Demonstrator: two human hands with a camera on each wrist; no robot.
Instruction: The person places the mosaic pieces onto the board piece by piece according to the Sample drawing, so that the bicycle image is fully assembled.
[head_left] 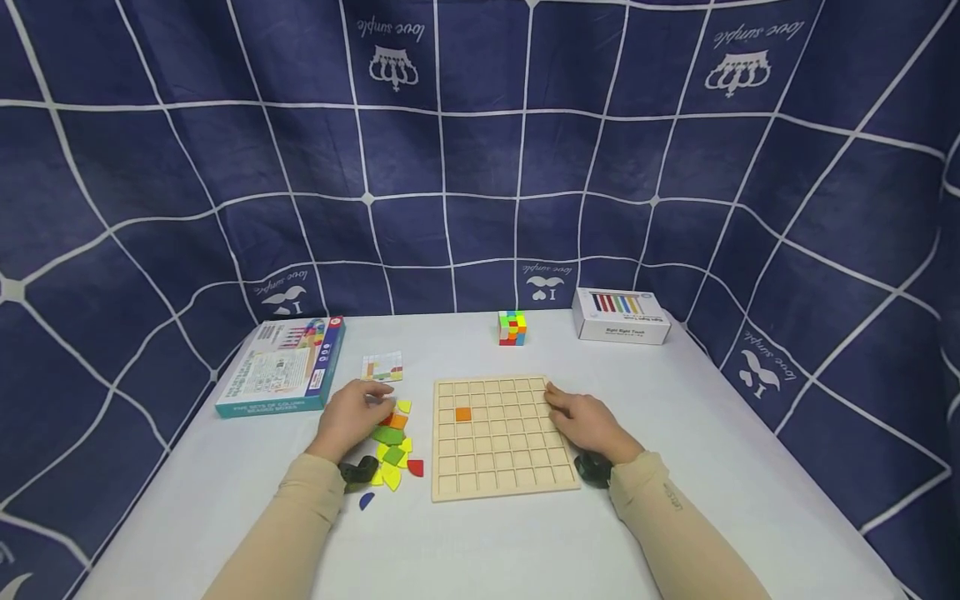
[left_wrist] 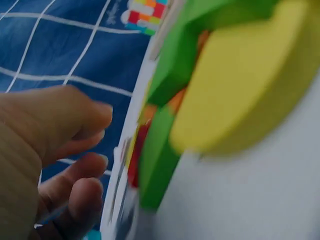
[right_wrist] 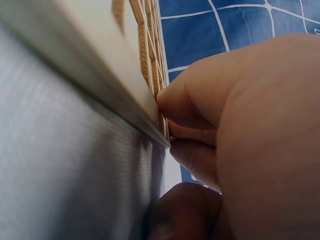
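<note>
A wooden grid board point(head_left: 501, 482) lies flat on the white table, with one orange square tile point(head_left: 462, 414) in a cell at its upper left. My right hand point(head_left: 588, 423) grips the board's far right corner; in the right wrist view the thumb point(right_wrist: 187, 95) meets the rim and fingertips press its side. To the board's left is a loose pile of coloured pieces, among them a green piece point(head_left: 388, 435), a yellow piece point(left_wrist: 245, 80) and a red piece point(head_left: 416, 468). Above the pile's far end hovers my left hand point(head_left: 352, 421), fingers loosely bent, with nothing visible between thumb and fingers.
Beyond the pile lies a small pattern card point(head_left: 382, 365). A flat game box point(head_left: 281, 367) rests at the far left. At the back stand a colour cube point(head_left: 512, 328) and a white box point(head_left: 621, 318). Dark blue curtains point(head_left: 480, 158) enclose the table's back and sides.
</note>
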